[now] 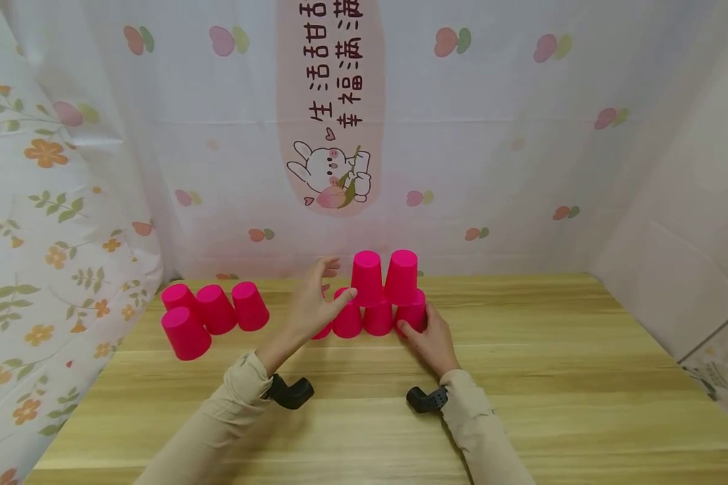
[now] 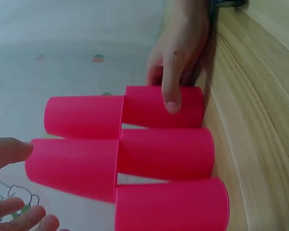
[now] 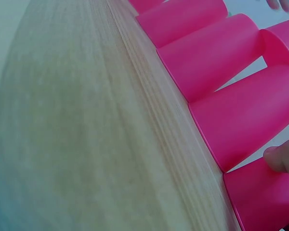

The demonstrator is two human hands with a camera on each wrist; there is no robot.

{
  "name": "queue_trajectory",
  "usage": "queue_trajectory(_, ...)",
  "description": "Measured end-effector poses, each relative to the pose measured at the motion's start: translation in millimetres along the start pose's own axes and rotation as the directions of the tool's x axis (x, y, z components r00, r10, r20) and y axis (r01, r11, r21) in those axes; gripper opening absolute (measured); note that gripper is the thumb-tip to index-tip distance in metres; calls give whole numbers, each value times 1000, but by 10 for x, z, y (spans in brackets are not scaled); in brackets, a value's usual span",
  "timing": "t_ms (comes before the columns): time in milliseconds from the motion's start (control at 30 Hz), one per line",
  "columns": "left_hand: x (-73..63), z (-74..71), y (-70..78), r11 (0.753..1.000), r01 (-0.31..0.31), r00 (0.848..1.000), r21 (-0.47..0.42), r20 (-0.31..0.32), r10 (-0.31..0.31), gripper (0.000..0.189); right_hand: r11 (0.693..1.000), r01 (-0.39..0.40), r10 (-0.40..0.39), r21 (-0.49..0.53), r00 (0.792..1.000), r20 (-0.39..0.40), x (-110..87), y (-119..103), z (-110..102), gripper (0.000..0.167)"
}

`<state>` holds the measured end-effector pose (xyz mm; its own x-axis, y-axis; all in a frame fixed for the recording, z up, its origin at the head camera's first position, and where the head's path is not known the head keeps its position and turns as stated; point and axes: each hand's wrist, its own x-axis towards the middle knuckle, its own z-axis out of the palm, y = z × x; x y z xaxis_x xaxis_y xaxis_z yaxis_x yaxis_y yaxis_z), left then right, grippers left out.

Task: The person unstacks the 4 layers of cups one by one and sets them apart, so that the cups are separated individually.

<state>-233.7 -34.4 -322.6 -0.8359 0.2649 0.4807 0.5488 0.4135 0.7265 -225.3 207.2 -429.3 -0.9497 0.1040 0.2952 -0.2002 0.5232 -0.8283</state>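
Observation:
Several bright pink cups stand upside down in a row on the table, and two more rest on top of them. My right hand (image 1: 431,340) grips the cup at the row's right end (image 1: 411,313), its thumb across the near side, as the left wrist view also shows. Beside the upper left cup (image 1: 367,279) is my left hand (image 1: 315,303), fingers spread and thumb tip right at the cup. The upper right cup (image 1: 402,277) sits above the right end of the row. Part of the row's left end cup (image 1: 321,331) is hidden behind my left hand.
On the left of the wooden table (image 1: 364,431) stands a group of several more upside-down pink cups (image 1: 186,335). A patterned white curtain (image 1: 491,135) hangs behind the table, and a flowered one (image 1: 48,222) runs along the left side.

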Motion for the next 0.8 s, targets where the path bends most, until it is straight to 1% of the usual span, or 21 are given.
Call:
queue_trajectory(133, 85, 122, 13, 1000, -1, 1000, 31, -1, 1, 67, 1000, -5, 5, 4, 1000, -5, 8, 2, 11, 52)
queue_trajectory(233, 127, 197, -6, 999, 0, 1000, 54, -5, 0, 69, 1000, -7, 7, -1, 1000, -9, 3, 10, 14, 52)
queue_trajectory(333, 161, 271, -49, 999, -8, 1000, 41, 1, 8, 67, 1000, -6, 6, -7, 1000, -16, -2, 18, 13, 53)
queue_trajectory(467, 165, 350, -92, 1000, -7, 1000, 0, 5, 7, 65, 1000, -7, 7, -10, 1000, -14, -7, 22, 17, 52)
queue_trajectory(633, 154, 396, -114, 998, 4, 1000, -55, 6, -4, 60, 1000, -11, 11, -13, 1000, -8, -10, 27, 24, 51)
queue_trajectory(800, 158, 376, -97, 997, 3, 1000, -80, 9, -2, 57, 1000, 2, -2, -5, 1000, -8, -1, 25, 20, 51)
